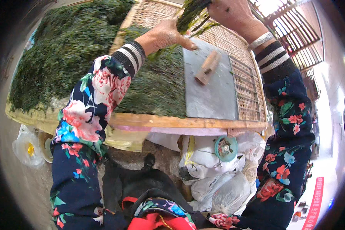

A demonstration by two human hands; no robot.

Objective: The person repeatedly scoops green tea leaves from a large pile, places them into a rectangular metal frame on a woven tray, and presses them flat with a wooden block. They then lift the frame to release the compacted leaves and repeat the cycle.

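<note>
A bunch of long, thin green leafy strands (191,14) is stretched between my hands at the top of the view. My left hand (166,35) is around its lower part, with the thumb sticking out to the right. The other end is in the closed fingers of my right hand (232,14), partly cut off by the upper edge. Below them, a grey flat board (211,100) lies on a woven bamboo tray (249,82). On the board rests a small wooden block (208,68), set at a slant. Loose dark green leafy stuff (153,84) covers the tray left of the board.
A large heap of the same greens (69,50) stands at the left. The tray's wooden edge (180,120) runs across in front of me. Beneath it are white plastic sacks (222,188) and a light green bowl (226,148). A white plastic bag (27,147) sits at lower left.
</note>
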